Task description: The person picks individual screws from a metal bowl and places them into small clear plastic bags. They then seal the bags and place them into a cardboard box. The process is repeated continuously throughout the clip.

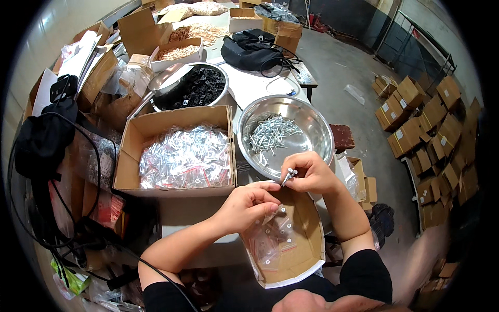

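Observation:
In my right hand (311, 176), a few silvery screws (289, 177) are pinched between thumb and fingers, heads showing. Close by on its left, my left hand (248, 207) is closed, its thumb and fingers on a small clear plastic bag (274, 213); the bag's mouth is hard to make out. Both hands are above a shallow cardboard tray (306, 244) at the table's near edge. Inside it lie several clear zip bags (262, 244) with red strips and small white round pieces. Beyond my right hand, a steel bowl (317, 130) holds a heap of loose screws (275, 132).
A cardboard box (176, 191) full of filled clear bags stands left of the bowl. Behind it are a steel basin (226, 86) of black parts, a metal scoop (169, 78) and a black bag (249, 52). Cables (99, 171) hang at left; stacked cartons (426, 119) line the right.

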`<state>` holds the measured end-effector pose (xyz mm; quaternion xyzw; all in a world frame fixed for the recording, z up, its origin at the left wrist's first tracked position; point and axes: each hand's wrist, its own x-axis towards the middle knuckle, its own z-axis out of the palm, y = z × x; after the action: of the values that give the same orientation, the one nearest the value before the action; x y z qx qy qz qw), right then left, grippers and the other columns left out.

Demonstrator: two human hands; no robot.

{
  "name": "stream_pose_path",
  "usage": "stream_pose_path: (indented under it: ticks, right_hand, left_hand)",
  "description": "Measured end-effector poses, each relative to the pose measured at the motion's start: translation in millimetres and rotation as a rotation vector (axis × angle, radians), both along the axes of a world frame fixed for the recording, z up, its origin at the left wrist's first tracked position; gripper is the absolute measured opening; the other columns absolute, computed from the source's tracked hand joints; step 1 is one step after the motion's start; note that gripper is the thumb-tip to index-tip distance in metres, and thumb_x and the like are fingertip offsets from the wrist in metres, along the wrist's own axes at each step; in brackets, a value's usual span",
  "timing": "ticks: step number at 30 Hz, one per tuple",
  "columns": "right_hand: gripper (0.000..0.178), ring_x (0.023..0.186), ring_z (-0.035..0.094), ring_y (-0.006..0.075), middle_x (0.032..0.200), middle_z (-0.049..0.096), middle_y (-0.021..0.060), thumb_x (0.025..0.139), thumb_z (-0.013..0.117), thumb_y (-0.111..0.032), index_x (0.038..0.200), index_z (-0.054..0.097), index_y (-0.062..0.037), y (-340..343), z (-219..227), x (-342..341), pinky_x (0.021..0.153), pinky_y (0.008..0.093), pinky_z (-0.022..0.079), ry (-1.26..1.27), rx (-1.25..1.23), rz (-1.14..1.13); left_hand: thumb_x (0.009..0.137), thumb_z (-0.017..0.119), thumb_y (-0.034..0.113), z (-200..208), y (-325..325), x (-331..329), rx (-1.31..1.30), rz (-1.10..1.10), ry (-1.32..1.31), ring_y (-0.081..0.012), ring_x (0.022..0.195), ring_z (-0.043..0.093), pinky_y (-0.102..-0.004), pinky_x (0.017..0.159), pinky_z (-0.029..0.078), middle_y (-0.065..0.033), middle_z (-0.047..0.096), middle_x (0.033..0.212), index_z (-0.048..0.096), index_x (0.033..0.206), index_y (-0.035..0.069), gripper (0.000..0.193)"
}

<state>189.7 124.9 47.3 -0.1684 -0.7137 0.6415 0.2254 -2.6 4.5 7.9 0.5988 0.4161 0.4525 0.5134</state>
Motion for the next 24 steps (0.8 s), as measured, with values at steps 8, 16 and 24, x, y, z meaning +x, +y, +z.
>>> stream_pose_path:
  ticks: [8, 16, 24]
  right_hand:
    - [0.008, 0.068, 0.056, 0.0101, 0.078, 0.064, 0.0051, 0.073, 0.066, 0.003, 0.081, 0.067, 0.0006, -10, 3, -4, 0.059, 0.0235, 0.041, 0.005, 0.001, 0.057]
    - [0.01, 0.075, 0.057, 0.0067, 0.082, 0.065, 0.0028, 0.077, 0.065, 0.002, 0.087, 0.068, 0.0024, -9, 1, -3, 0.063, 0.0217, 0.045, -0.018, 0.045, 0.112]
    - [0.012, 0.063, 0.058, 0.0139, 0.075, 0.064, 0.0082, 0.075, 0.068, -0.007, 0.086, 0.068, -0.0026, -32, 3, -14, 0.057, 0.027, 0.046, -0.072, 0.292, 0.172]
  left_hand:
    - [0.081, 0.075, 0.007, -4, -1, 1, -0.199, -0.029, -0.273, -0.0122, 0.091, 0.061, -0.0267, 0.079, 0.049, -0.0135, 0.066, 0.104, 0.06, 0.072, -0.002, 0.02]
    - [0.076, 0.08, 0.009, -8, 3, 2, -0.147, -0.077, -0.21, -0.0109, 0.085, 0.061, -0.026, 0.073, 0.05, -0.0084, 0.066, 0.1, 0.062, 0.077, -0.002, 0.021]
    - [0.067, 0.083, 0.015, -1, 2, 7, 0.271, 0.017, 0.132, -0.0231, 0.079, 0.063, -0.0328, 0.073, 0.051, -0.0104, 0.064, 0.09, 0.065, 0.089, 0.0, 0.032]
